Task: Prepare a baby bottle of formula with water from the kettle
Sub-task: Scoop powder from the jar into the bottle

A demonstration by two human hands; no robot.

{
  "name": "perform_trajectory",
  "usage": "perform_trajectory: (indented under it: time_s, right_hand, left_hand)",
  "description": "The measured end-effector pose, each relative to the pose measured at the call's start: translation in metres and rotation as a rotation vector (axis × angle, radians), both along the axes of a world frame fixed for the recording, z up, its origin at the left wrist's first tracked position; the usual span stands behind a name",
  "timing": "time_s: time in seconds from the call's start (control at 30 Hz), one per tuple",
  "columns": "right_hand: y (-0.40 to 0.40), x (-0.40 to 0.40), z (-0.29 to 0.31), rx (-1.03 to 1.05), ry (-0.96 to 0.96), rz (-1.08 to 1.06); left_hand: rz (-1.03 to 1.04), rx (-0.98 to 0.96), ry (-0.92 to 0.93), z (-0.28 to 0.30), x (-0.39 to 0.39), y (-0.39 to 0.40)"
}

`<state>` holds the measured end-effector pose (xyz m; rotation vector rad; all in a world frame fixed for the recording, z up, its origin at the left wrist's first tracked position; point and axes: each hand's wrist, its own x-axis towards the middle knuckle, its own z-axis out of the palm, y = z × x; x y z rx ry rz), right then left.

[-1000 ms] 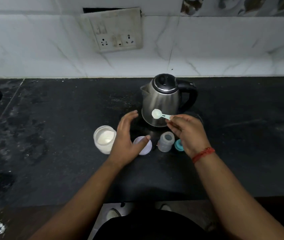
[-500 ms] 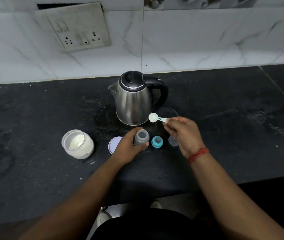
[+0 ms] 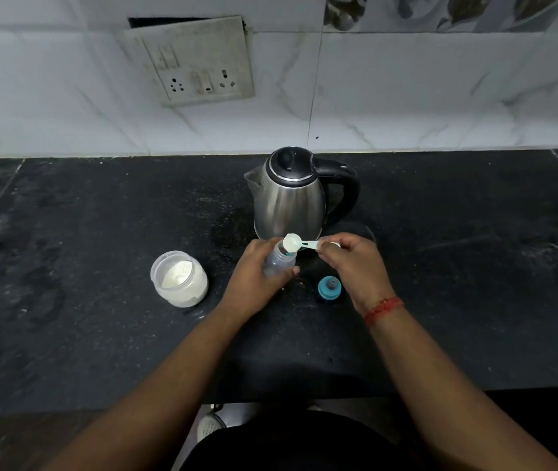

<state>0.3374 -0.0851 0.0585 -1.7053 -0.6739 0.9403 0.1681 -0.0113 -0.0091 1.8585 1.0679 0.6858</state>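
My left hand point(image 3: 256, 277) grips a small clear baby bottle point(image 3: 279, 261), lifted and tilted, its mouth pointing up and to the right. My right hand point(image 3: 355, 263) pinches the handle of a white measuring scoop point(image 3: 292, 242), whose bowl sits right over the bottle's mouth. A steel kettle point(image 3: 289, 198) with a black lid and handle stands just behind both hands. To the left, an open clear jar of white formula powder point(image 3: 179, 278) rests on the black counter point(image 3: 101, 232). The bottle's teal nipple ring point(image 3: 329, 287) lies beside my right hand.
A white socket plate point(image 3: 199, 61) hangs on the marble-tiled wall behind the kettle. The counter's front edge runs below my forearms. A dark sink opening shows at the far left edge. The jar's lid is hidden behind my left hand.
My left hand has lifted the bottle off the counter and tilted it. My right hand brought the scoop over the bottle's mouth. The view shifted, so things sit further right.
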Motion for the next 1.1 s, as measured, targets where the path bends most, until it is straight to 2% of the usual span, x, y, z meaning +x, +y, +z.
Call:
perform_trajectory:
  time_s: [0.27,0.5,0.6,0.83,1.1]
  right_hand:
    - [0.008,-0.009,-0.004,0.002,-0.252,0.055]
    - [0.014,-0.021,-0.002,0.099,-0.524,0.151]
    - [0.017,-0.024,-0.001,0.134,-0.641,0.222]
    - [0.022,-0.031,0.014,0.213,-1.067,0.503]
    - [0.02,-0.038,0.025,0.286,-1.282,0.634]
  left_hand:
    - [-0.007,0.019,-0.004,0.004,-0.012,0.005]
    - [-0.012,0.021,-0.009,0.006,-0.02,0.008]
    - [-0.016,0.02,-0.03,0.01,-0.023,0.009]
    - [-0.006,0.021,-0.073,0.015,-0.032,0.014]
    - [0.012,0.01,-0.068,0.015,-0.04,0.015]
